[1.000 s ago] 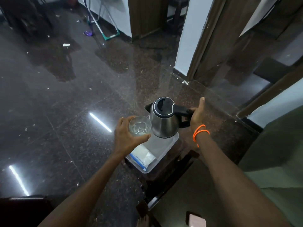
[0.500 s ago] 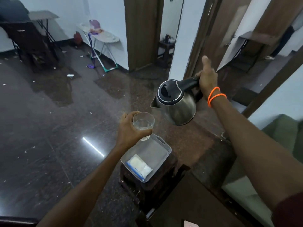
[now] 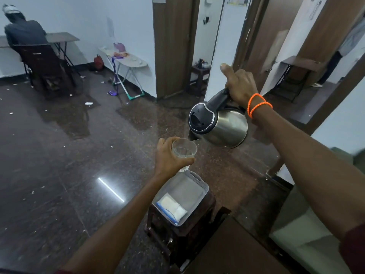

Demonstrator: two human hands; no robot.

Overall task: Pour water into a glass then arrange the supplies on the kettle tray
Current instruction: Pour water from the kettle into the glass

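Gripping tilted kettle (image 3: 225, 125) and glass (image 3: 184, 150), both hands above tray (image 3: 199, 184) with perhaps a packet (image 3: 172, 207).

1. The room was dim and cool-toned, the white walls (image 3: 126, 22) reading bluish.
2. A thin bright streak of glare (image 3: 111, 189) lay on the polished dark speckled stone floor (image 3: 59, 165), which also mirrored the walls in dull patches.
3. The brushed-steel kettle with a black lid (image 3: 227, 125) carried soft highlights along its body.
4. Wide-angle distortion bent the brown wooden door frames (image 3: 173, 46) near the edges.
5. The near forearms and the lower right corner were slightly smeared.
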